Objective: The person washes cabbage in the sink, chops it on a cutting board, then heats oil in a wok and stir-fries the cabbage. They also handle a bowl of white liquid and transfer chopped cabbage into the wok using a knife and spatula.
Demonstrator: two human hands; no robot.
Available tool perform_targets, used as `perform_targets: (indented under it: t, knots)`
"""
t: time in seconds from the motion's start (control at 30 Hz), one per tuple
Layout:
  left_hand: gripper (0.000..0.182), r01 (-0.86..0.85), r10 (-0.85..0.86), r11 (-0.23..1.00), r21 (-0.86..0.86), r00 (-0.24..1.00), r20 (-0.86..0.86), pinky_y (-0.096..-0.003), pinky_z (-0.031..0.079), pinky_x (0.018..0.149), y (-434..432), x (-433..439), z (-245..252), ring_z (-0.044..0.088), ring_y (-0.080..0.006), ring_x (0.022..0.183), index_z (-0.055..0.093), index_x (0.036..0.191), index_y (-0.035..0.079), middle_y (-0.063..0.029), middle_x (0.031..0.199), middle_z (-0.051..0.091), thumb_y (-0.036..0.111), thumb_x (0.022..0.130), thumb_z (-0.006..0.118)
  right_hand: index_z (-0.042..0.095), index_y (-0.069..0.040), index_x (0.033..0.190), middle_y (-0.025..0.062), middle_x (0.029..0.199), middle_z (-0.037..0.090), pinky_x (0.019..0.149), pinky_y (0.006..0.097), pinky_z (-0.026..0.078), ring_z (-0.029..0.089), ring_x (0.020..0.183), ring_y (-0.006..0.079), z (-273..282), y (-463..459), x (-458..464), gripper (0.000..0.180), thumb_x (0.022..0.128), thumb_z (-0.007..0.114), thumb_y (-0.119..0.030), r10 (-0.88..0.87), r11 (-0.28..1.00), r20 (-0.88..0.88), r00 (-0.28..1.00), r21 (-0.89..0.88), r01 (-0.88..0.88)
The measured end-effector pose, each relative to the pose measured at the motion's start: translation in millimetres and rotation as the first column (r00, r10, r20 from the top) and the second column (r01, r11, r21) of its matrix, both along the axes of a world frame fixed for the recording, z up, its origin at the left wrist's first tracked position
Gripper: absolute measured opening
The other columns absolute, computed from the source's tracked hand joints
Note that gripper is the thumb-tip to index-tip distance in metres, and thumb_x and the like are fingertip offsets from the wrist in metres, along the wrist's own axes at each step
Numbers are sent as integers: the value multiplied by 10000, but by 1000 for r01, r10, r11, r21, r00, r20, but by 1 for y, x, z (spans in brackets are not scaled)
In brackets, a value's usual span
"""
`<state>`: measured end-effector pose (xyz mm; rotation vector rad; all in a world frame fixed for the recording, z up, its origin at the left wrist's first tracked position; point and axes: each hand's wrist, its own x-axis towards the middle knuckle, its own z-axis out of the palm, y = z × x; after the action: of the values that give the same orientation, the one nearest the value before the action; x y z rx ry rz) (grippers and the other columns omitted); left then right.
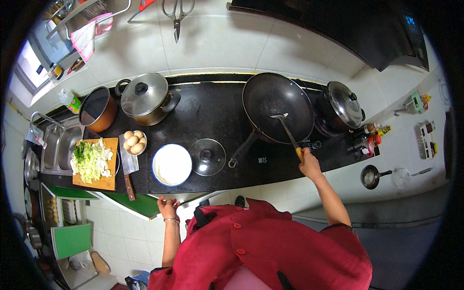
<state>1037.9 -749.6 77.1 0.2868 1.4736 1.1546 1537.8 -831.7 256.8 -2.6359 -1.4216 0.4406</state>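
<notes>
My right hand (pixel 310 165) grips the yellow handle end of a metal wok spatula (pixel 288 130). Its head rests inside a dark wok (pixel 275 98), with a small white lump on it. The wok's long handle (pixel 243 146) points toward the counter's front edge. Away from the counter top, my left hand (pixel 168 207) hangs just in front of the edge, holding nothing, fingers loosely apart. Nearest to it are a white blue-rimmed bowl (pixel 172 165) with pale white contents and a cleaver (pixel 129 168) whose wooden handle juts past the edge. Beside the bowl lies a glass lid (pixel 207 157).
A cutting board (pixel 112 163) bears chopped cabbage (pixel 92 159) and greens. Several eggs fill a small bowl (pixel 135 143). Lidded pots stand at left (pixel 145 98) and right (pixel 342 105), with a brown pot (pixel 97 108) by the sink (pixel 61 148). Green cabinet doors (pixel 136 203) hang open below.
</notes>
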Motion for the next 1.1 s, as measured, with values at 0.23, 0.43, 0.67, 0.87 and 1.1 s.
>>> perform_targets:
  t: [0.23,0.43,0.67,0.87,1.1]
  knots:
    - [401,33,-33,999,-3,999,-18,-348,559,585,2,14,2,582,-237,786,361,1165,57,-119,976,448,-24,789,475,459,-39,1146,37,824,593,405,168,387,516,547,43,-6,-6,12,290,861,509,-45,-116,935,-717,688,154,319]
    - [392,30,-32,999,-32,997,-74,-339,575,563,-4,11,-9,585,-217,759,375,1151,49,-125,913,497,-38,781,469,486,-74,1164,20,738,573,392,197,384,492,498,58,1,17,-6,306,862,535,-71,-172,928,-672,721,134,347]
    - [402,25,-28,999,-39,997,-68,-323,549,527,-7,25,-16,578,-212,675,390,1144,55,-135,878,517,-48,771,499,453,-77,1244,243,953,616,760,417,473,594,883,413,-35,-13,24,448,804,525,-34,-21,983,-153,988,175,48]
    - [406,-14,11,999,-52,999,-52,-304,538,538,-15,17,-7,569,-208,655,406,1122,36,-125,853,524,-53,742,519,427,-102,1220,226,984,620,746,451,474,594,912,397,-17,-4,6,471,777,572,-32,46,997,161,986,52,-55]
    - [388,51,-53,995,-85,998,-19,-382,576,575,-15,-6,-37,586,-270,739,353,1150,62,-179,974,491,-53,794,457,382,-128,1263,204,1032,617,772,463,465,587,929,410,-31,-19,19,542,766,579,-39,-26,998,190,981,56,15]
